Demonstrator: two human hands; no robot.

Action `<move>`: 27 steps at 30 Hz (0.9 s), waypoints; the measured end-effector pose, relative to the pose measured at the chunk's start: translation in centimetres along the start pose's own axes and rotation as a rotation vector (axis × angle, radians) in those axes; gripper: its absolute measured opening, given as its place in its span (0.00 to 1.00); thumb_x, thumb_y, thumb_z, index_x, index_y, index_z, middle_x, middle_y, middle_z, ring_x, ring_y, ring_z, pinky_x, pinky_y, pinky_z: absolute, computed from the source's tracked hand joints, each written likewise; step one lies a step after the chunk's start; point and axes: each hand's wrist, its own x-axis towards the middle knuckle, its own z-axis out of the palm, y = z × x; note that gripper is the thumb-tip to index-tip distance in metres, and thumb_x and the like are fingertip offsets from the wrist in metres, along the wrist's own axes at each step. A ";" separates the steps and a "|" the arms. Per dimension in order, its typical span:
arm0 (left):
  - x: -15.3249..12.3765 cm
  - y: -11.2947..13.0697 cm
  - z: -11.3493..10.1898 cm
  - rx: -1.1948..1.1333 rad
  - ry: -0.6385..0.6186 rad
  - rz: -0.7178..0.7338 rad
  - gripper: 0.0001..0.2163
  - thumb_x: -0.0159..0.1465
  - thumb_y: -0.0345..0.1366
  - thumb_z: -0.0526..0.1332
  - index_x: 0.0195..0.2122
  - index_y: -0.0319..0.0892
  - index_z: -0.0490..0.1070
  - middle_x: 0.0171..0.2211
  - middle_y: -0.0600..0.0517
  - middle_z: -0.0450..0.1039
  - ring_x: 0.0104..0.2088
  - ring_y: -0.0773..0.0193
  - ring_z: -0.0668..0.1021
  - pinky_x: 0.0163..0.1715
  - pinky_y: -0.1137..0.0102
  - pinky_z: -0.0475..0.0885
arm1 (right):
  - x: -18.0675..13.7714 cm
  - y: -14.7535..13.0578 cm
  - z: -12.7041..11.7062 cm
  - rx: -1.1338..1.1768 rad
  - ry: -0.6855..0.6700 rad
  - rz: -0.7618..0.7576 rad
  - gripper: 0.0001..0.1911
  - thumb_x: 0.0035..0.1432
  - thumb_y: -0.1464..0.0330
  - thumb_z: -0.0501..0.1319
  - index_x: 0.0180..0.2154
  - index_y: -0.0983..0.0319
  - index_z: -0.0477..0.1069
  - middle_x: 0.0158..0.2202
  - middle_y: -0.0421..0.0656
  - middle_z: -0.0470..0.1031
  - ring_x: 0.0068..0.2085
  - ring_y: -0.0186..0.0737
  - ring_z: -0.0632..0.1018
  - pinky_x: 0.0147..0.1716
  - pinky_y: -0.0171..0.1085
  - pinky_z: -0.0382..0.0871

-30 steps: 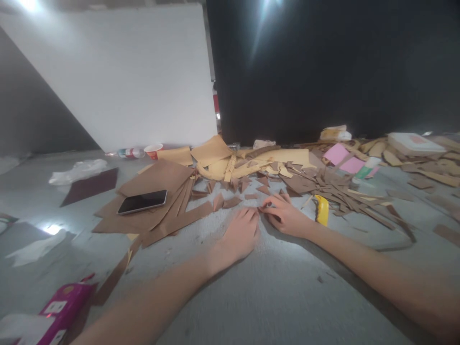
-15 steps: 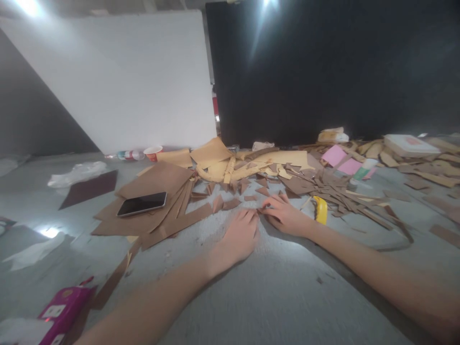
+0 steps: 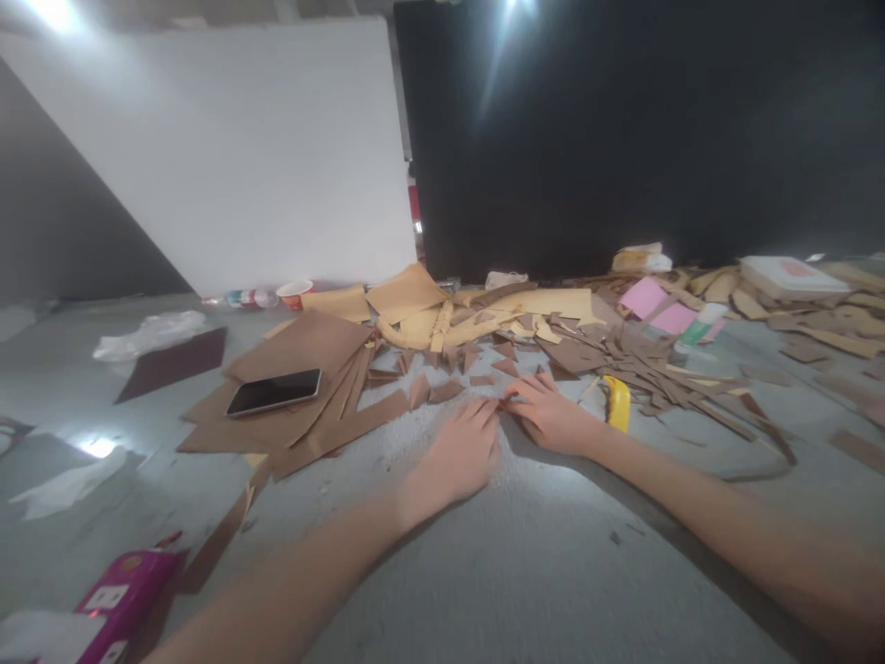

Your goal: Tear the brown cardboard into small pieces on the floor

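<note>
My left hand [image 3: 460, 452] lies flat on the grey floor, fingers stretched forward, their tips touching a small brown cardboard piece [image 3: 507, 403]. From the right, my right hand [image 3: 553, 417] meets it, with thumb and fingers pinched on that same piece. Small brown cardboard triangles [image 3: 442, 389] are scattered just beyond both hands. A yellow utility knife [image 3: 618, 403] rests on the floor right beside my right wrist.
A black phone [image 3: 275, 390] lies on brown cardboard sheets [image 3: 297, 346] to the left. Cardboard strips [image 3: 664, 378], pink paper [image 3: 654, 304] and a glue tube [image 3: 698, 330] litter the right. A white board [image 3: 228, 148] and a black board [image 3: 622, 129] stand behind. A magenta box [image 3: 121, 595] sits near left.
Both hands stay at the same spot with fingertips together on the small piece; only slight finger shifts and a small camera movement.
</note>
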 end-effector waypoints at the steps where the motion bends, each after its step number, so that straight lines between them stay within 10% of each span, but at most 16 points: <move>1: 0.0 -0.1 -0.1 -0.005 -0.005 0.001 0.19 0.74 0.32 0.51 0.61 0.33 0.71 0.66 0.38 0.69 0.69 0.51 0.68 0.70 0.56 0.62 | 0.0 0.0 0.0 0.003 0.002 0.002 0.18 0.65 0.78 0.55 0.52 0.63 0.78 0.51 0.52 0.74 0.53 0.53 0.71 0.50 0.50 0.61; 27: -0.1 -0.3 -0.2 -0.021 -0.020 -0.040 0.19 0.74 0.34 0.51 0.62 0.35 0.70 0.66 0.38 0.70 0.67 0.48 0.70 0.69 0.52 0.65 | -0.5 0.3 0.1 0.082 0.292 -0.060 0.15 0.65 0.81 0.54 0.34 0.61 0.76 0.39 0.46 0.75 0.42 0.44 0.72 0.46 0.48 0.61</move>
